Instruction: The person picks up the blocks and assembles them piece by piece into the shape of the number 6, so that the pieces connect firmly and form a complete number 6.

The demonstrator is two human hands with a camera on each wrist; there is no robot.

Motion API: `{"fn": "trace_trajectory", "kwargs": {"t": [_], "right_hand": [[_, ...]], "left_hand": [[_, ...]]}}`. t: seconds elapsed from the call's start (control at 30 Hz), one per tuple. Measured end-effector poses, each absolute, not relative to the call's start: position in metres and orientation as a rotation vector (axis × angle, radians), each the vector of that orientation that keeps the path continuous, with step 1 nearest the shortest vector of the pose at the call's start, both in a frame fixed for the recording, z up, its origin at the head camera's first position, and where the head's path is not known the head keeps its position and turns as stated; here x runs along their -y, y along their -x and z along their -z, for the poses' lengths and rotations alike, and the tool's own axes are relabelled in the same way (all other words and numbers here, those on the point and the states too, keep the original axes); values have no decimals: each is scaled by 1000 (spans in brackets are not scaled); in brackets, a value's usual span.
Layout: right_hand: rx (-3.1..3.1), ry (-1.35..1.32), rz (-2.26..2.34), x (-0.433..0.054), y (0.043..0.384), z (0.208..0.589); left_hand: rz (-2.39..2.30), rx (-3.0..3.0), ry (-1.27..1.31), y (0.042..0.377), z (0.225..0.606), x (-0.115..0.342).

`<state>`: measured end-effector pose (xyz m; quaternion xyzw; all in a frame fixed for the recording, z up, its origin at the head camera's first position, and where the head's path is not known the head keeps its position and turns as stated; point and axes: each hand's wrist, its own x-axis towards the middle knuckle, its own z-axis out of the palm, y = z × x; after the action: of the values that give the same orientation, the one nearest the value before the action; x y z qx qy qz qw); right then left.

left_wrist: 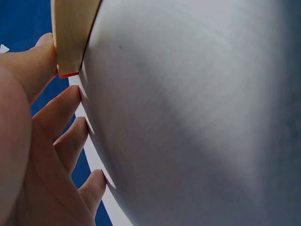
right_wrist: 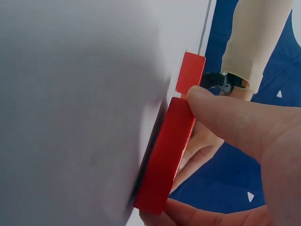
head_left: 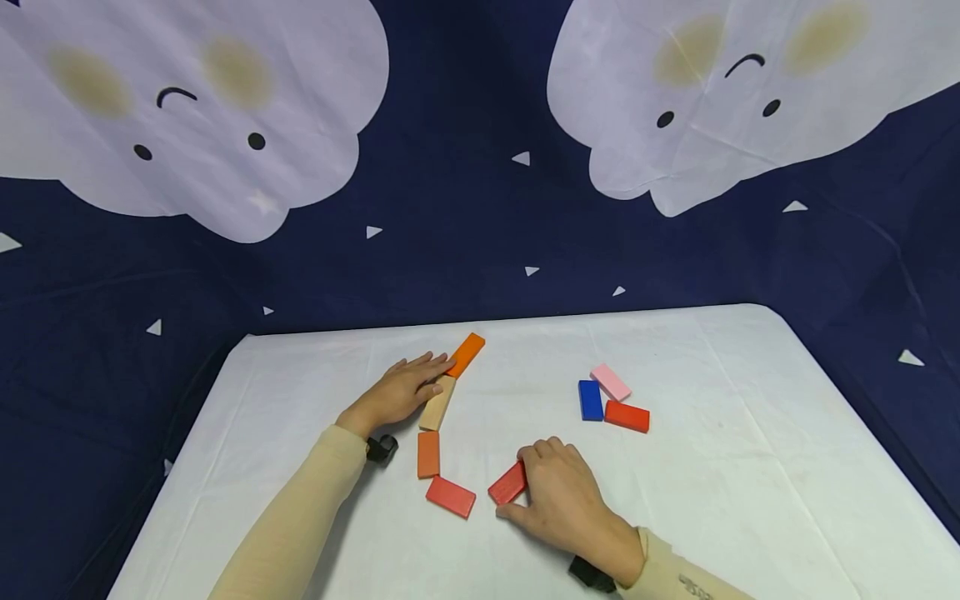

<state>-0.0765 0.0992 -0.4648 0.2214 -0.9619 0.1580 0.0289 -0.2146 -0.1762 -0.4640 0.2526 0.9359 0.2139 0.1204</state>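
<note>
On the left of the white table, my left hand (head_left: pixel 401 392) rests with its fingers spread. Its index finger touches the near end of an orange block (head_left: pixel 468 353), and its thumb lies at the natural wood block (head_left: pixel 438 404). From there a bent line runs towards me through a darker orange block (head_left: pixel 428 455) to a red block (head_left: pixel 451 497). Across a gap on the right, my right hand (head_left: pixel 558 492) holds another red block (head_left: pixel 507 483) flat near the tabletop. The right wrist view shows thumb and finger at opposite ends of that red block (right_wrist: pixel 164 155).
Further right lie a blue block (head_left: pixel 590 401), a pink block (head_left: pixel 611 382) and a bright red block (head_left: pixel 627 417), close together. A dark blue cloth with white clouds (head_left: pixel 300 108) hangs behind the white table (head_left: pixel 742 467). Both wrists wear dark devices.
</note>
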Motion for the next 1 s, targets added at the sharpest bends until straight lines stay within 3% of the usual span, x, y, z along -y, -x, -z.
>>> {"fn": "trace_trajectory", "kwargs": {"t": [1.0], "right_hand": [[3015, -744, -461, -87, 76, 463]], "left_hand": [[-630, -2730, -736, 216, 464, 176]]}}
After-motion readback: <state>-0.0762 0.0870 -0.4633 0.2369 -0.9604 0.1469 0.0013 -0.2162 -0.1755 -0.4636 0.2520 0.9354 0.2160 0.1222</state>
